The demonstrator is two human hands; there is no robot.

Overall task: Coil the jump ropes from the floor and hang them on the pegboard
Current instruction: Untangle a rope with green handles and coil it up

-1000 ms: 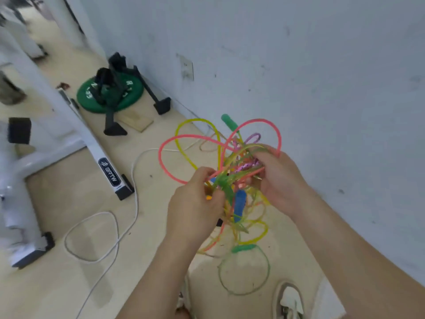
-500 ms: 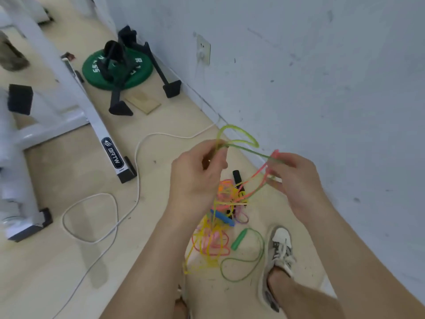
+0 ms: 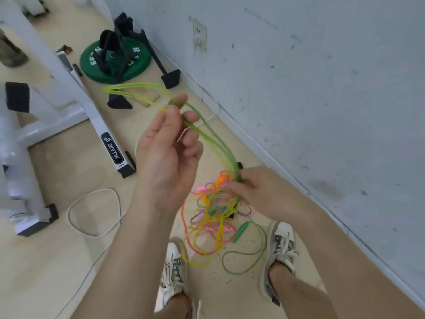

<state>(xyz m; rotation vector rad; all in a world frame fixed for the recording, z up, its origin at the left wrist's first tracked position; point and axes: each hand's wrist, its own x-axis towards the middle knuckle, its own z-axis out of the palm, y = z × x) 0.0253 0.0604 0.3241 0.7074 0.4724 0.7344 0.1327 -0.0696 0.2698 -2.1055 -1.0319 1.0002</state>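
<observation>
Above the floor point(image 3: 57, 272), I see the left hand point(image 3: 165, 153) pinching green rope point(image 3: 224, 148) loops; the right hand point(image 3: 250, 187) grips that rope lower down. Other ropes point(image 3: 207, 222) lie tangled between the shoes point(image 3: 172, 272).

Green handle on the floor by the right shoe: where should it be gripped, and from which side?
Likely best: pinch the green handle mid-shaft from above, fingers across its width. It lies flat and diagonal at the edge of the rope tangle, cord leaving its upper end.
</observation>
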